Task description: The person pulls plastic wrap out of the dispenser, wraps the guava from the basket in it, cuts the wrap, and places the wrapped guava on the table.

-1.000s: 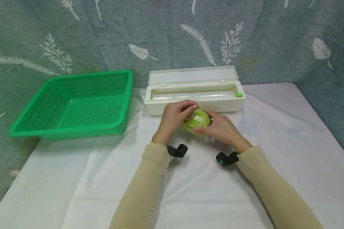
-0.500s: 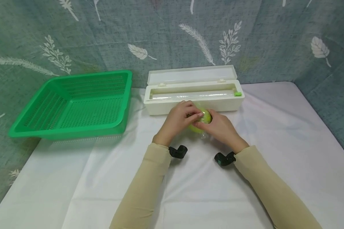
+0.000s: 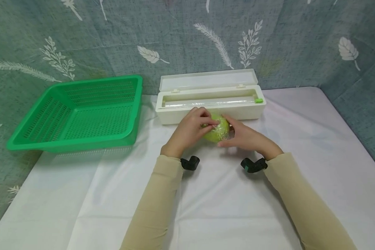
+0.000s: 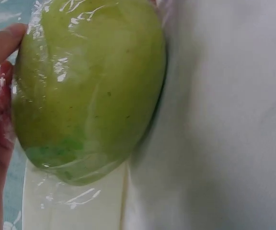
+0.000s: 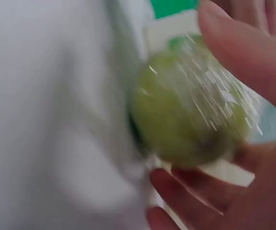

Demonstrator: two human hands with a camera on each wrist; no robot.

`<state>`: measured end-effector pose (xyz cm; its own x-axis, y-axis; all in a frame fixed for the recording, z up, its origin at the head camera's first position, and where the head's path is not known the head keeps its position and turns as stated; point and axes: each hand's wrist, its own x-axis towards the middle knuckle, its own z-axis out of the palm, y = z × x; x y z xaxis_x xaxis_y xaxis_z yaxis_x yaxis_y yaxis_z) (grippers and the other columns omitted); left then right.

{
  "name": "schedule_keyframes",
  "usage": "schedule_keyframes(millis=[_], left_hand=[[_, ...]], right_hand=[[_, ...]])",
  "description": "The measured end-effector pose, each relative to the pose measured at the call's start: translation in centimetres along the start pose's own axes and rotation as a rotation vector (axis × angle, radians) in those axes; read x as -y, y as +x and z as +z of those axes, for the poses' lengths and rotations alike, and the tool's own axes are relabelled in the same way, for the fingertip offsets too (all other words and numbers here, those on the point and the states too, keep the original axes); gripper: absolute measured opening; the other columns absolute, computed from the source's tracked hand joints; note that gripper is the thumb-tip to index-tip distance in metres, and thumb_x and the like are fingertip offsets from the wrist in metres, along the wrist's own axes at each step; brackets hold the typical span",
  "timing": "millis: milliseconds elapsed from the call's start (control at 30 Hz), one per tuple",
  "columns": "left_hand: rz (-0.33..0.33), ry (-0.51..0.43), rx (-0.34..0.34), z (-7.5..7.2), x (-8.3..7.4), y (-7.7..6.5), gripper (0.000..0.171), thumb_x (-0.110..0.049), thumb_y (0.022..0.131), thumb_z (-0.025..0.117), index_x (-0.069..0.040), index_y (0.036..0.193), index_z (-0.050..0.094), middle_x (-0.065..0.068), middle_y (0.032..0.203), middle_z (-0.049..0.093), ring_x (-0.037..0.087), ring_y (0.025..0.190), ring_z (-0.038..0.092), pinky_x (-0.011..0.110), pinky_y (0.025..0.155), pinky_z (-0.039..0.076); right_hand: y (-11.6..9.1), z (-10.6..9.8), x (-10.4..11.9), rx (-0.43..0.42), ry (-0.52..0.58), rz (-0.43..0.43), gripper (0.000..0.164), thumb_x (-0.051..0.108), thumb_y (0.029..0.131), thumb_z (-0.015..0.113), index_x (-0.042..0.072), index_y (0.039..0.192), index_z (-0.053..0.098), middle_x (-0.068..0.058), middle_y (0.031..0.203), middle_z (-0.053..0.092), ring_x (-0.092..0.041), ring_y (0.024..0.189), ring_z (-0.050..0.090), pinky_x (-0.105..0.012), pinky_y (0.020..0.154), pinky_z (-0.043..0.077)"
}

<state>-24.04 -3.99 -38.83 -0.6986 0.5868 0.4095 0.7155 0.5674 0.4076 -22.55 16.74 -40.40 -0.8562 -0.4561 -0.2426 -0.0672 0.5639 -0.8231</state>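
Note:
A green mango in shiny cling film lies on its side between my two hands at the table cloth. In the left wrist view its oval, speckled side fills much of the picture, the film wrinkled over it. My left hand pinches at the film on the mango's upper left, thumb and forefinger together. My right hand is curled round the mango's right side, thumb at the near edge and fingers at the far edge. The mango looks blurred in the right wrist view.
Just behind the mango stands a long white cling film box, lid raised, a film roll inside and a green slider at its right. A green basket stands at the left. A leaf-patterned curtain hangs behind.
My right hand has loosened, spread wider and shifted slightly right round the mango. My left fingers have stayed at its upper left; more of the wrapped mango shows than half a second ago.

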Motion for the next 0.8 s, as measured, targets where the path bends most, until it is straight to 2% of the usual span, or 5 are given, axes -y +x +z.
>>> schedule_keyframes(millis=[267,433,500,667,800], left_hand=[[0.033,0.041,0.001,0.1,0.2,0.1,0.018,-0.024,0.081,0.065,-0.021,0.098,0.071,-0.003,0.087,0.049,0.016,0.083,0.038,0.025,0.074,0.033],[0.043,0.052,0.018,-0.3,0.0,0.1,0.022,-0.029,0.081,0.064,-0.022,0.101,0.07,-0.004,0.087,0.046,0.015,0.083,0.036,0.026,0.076,0.03],[0.036,0.034,0.008,-0.3,0.0,0.1,0.019,-0.031,0.083,0.062,-0.02,0.092,0.073,-0.005,0.085,0.045,0.015,0.083,0.036,0.026,0.075,0.029],[-0.051,-0.021,-0.009,0.0,-0.2,0.3,0.028,-0.035,0.087,0.055,-0.02,0.069,0.069,-0.006,0.079,0.046,0.014,0.079,0.036,0.025,0.071,0.03],[-0.121,-0.017,0.012,0.0,-0.2,0.3,0.019,-0.033,0.084,0.06,-0.019,0.082,0.073,-0.007,0.076,0.047,0.014,0.078,0.035,0.024,0.067,0.031]], right_hand=[[-0.8,-2.0,-1.7,0.086,0.093,0.0,0.08,0.02,0.08,0.067,0.023,0.143,0.017,-0.01,0.13,0.036,-0.022,0.103,0.052,-0.043,0.087,0.039],[-0.4,-1.3,-1.2,0.054,0.077,-0.009,0.088,0.037,0.073,0.072,0.025,0.142,0.018,-0.008,0.128,0.037,-0.019,0.101,0.053,-0.039,0.084,0.041],[-0.1,-1.1,-1.1,0.028,0.061,-0.006,0.087,0.043,0.071,0.071,0.026,0.14,0.021,-0.005,0.128,0.038,-0.018,0.099,0.053,-0.037,0.08,0.042],[0.3,-0.8,-1.1,-0.022,0.023,-0.012,0.08,0.048,0.073,0.068,0.026,0.138,0.026,-0.005,0.125,0.041,-0.02,0.095,0.053,-0.035,0.072,0.042],[0.6,-0.5,-1.1,-0.048,0.003,-0.031,0.08,0.049,0.074,0.066,0.025,0.139,0.025,-0.007,0.123,0.043,-0.022,0.092,0.055,-0.035,0.069,0.044]])
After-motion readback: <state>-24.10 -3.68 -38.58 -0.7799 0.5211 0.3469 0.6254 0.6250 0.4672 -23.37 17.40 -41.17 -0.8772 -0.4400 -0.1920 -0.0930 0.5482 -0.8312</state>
